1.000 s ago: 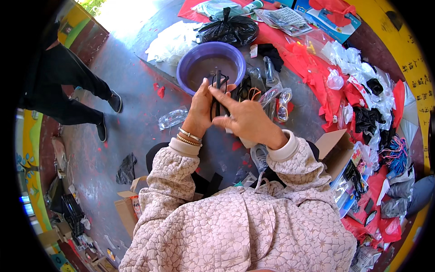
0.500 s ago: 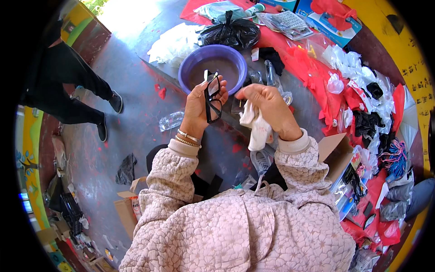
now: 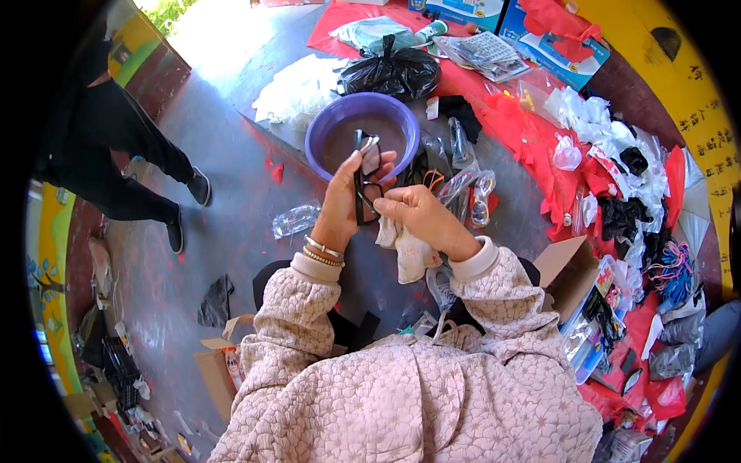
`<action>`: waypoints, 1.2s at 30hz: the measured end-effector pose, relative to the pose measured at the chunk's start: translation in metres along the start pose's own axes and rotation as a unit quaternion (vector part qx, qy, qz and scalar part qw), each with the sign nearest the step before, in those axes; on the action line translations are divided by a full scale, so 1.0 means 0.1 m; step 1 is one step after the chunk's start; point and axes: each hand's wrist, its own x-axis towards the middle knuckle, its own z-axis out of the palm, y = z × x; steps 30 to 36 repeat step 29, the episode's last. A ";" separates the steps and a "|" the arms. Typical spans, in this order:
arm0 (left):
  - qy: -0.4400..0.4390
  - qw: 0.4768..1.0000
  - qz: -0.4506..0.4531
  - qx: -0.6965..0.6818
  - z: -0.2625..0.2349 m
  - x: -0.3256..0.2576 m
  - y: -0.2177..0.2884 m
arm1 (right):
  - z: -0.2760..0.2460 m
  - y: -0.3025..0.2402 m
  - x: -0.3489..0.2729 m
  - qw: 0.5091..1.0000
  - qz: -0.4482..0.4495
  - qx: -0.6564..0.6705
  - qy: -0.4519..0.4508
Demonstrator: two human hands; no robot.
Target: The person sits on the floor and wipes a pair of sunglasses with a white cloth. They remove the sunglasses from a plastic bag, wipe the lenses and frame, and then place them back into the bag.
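While a purple basin (image 3: 363, 131) stands just beyond on the grey floor (image 3: 247, 177), black-framed glasses (image 3: 365, 176) are held up and met with a white cloth (image 3: 409, 251).

The glasses are clamped upright in the grip of the left hand (image 3: 343, 202), thumb to one side and fingers curled round the frame, in front of the basin's near rim; bangles are worn at that wrist. The cloth is pinched in the closed grip of the right hand (image 3: 421, 218), whose fingertips are pressed against the lower lens, the rest of the cloth hanging below the palm. More eyewear in clear wrappers (image 3: 471, 193) is laid just right of the hands, a black plastic bag (image 3: 390, 73) behind the basin. Legs of another person (image 3: 131, 170) are seen at left.
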 end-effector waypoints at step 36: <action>-0.043 0.972 -0.229 -0.041 -0.02 -0.10 -0.20 | -0.23 -0.22 0.21 0.895 -0.250 -0.316 0.192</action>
